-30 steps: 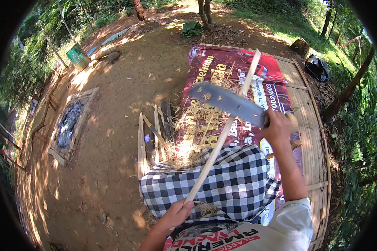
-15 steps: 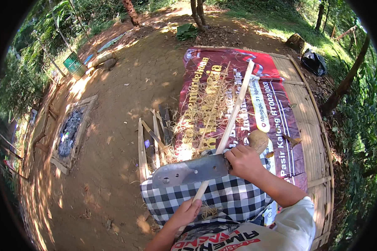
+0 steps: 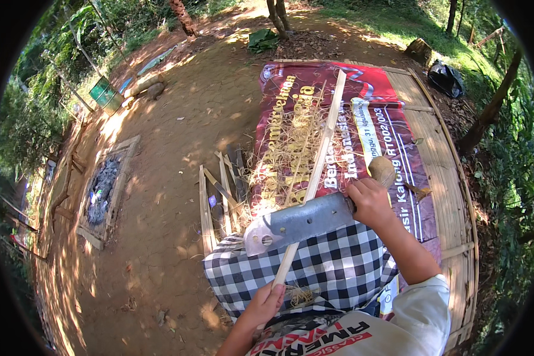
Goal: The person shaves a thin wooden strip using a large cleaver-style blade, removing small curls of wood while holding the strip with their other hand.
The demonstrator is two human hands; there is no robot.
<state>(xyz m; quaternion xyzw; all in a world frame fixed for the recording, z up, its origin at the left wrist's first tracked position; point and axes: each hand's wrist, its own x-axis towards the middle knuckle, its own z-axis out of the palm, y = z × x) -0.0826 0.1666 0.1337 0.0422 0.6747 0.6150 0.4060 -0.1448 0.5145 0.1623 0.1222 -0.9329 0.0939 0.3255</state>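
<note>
Beyond the machete point(image 3: 299, 223), a maroon banner point(image 3: 355, 142) is carrying words: large yellow ones point(image 3: 278, 113) are showing partly under shavings point(image 3: 273, 173), and white ones point(image 3: 331, 172) are running beside them. Beyond the machete's handle end, a pale rounded label point(image 3: 364, 130) is bearing dark words with a number, and a white text line point(image 3: 391, 145) is ending in numerals. Nearer than the machete, a T-shirt point(image 3: 394, 340) is displaying black and red words.

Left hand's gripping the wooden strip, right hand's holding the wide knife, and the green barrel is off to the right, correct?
Not quite: in the head view, the green barrel is off to the left. The left hand does grip the wooden strip, the right hand the wide knife.
</note>
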